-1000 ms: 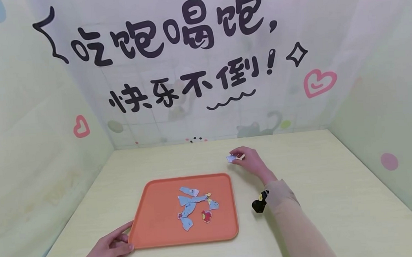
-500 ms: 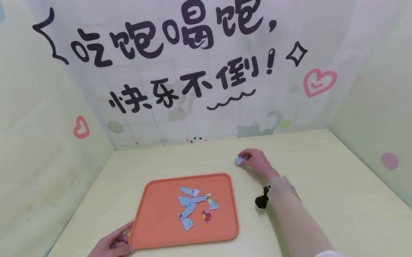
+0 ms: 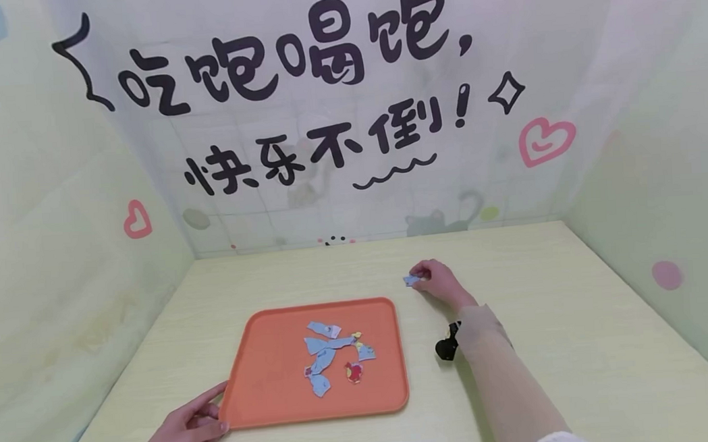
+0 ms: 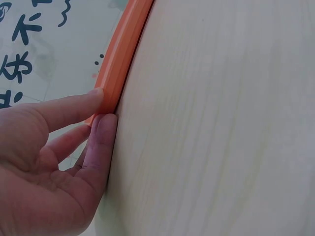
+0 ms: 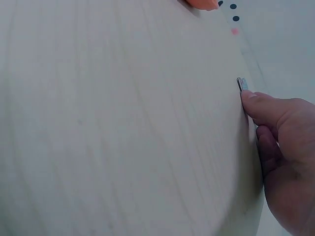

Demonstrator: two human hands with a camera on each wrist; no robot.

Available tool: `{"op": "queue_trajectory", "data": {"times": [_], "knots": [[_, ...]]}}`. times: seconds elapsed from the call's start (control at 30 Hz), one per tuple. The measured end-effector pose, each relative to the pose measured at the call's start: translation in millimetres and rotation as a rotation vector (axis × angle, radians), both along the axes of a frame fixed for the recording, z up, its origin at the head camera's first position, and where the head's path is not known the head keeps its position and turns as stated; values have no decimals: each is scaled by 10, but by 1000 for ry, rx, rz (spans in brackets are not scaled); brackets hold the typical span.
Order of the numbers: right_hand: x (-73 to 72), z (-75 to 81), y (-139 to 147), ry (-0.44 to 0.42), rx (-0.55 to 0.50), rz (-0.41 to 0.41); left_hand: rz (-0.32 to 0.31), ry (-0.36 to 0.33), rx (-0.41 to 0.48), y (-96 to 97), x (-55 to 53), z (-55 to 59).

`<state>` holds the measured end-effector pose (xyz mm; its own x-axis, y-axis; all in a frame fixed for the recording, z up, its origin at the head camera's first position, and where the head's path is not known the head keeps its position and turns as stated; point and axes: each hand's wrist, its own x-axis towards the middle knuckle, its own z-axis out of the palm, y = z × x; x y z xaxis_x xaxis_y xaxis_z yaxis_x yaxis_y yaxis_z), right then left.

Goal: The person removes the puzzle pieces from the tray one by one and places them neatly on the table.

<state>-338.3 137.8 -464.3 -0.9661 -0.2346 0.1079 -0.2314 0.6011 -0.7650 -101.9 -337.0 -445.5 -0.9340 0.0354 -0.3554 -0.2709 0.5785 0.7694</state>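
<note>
My right hand (image 3: 442, 283) pinches a flat light-blue piece (image 3: 412, 280) between thumb and fingers, low over the table behind the tray's right corner. In the right wrist view only the edge of that piece (image 5: 242, 83) shows past the thumb. The left hand (image 3: 186, 424) holds the near left corner of an orange tray (image 3: 260, 382); in the left wrist view the fingers (image 4: 74, 110) and thumb are on its rim. On the tray lie several irregular light-blue cutout pieces (image 3: 322, 360), some touching or overlapping, and a small red piece (image 3: 354, 372).
A black object (image 3: 447, 348) with a lighter patch lies right of the tray, partly behind the right sleeve (image 3: 496, 361). The pale wooden table (image 3: 579, 315) is bounded by printed cloth walls (image 3: 353, 207) at the back and sides.
The right hand has moved a little right and toward me with the blue piece, coming down closer to the table. The left hand and the tray stay in place.
</note>
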Motion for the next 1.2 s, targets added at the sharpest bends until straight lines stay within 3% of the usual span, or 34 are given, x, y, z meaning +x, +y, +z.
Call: {"op": "queue_trajectory", "data": {"times": [0.5, 0.67, 0.93, 1.2], "knots": [[1, 0, 80, -31, -16, 107, 7, 6, 16, -14, 29, -1], [-26, -6, 88, -33, -15, 116, 27, -2, 39, -10, 28, 0], [-1, 24, 76, -70, -7, 108, 63, -10, -7, 11, 18, -1], [11, 48, 69, -70, -4, 96, 39, 0, 1, 2, 17, 6]]}}
